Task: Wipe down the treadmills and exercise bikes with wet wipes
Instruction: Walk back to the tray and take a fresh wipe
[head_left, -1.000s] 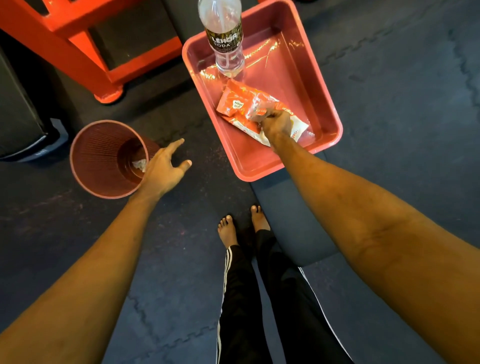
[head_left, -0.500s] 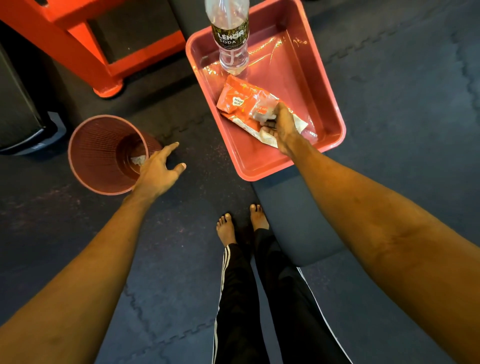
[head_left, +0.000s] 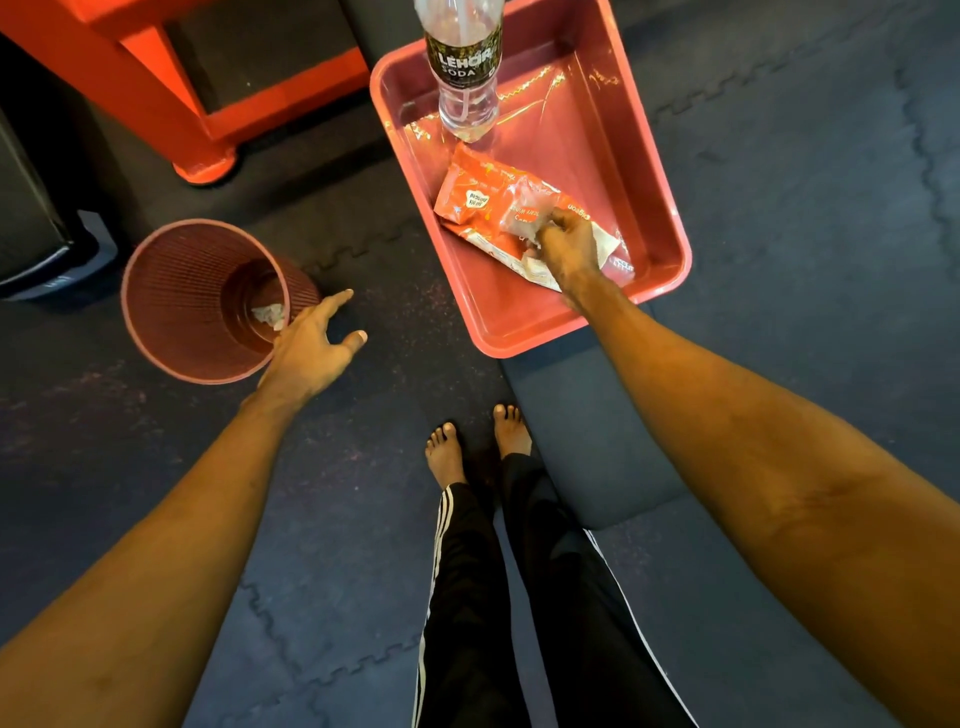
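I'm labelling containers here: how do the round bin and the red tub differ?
The bin is round with ribbed walls; the tub is rectangular and smooth. The bin holds one crumpled wipe; the tub holds a bottle and a wipes pack. Both are reddish and open-topped.

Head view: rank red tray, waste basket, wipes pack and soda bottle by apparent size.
1. red tray
2. waste basket
3. wipes pack, partly hidden under the right hand, which pinches a wet wipe
4. soda bottle, but the frame cuts off its top, so 3 versus 4 is unsure.
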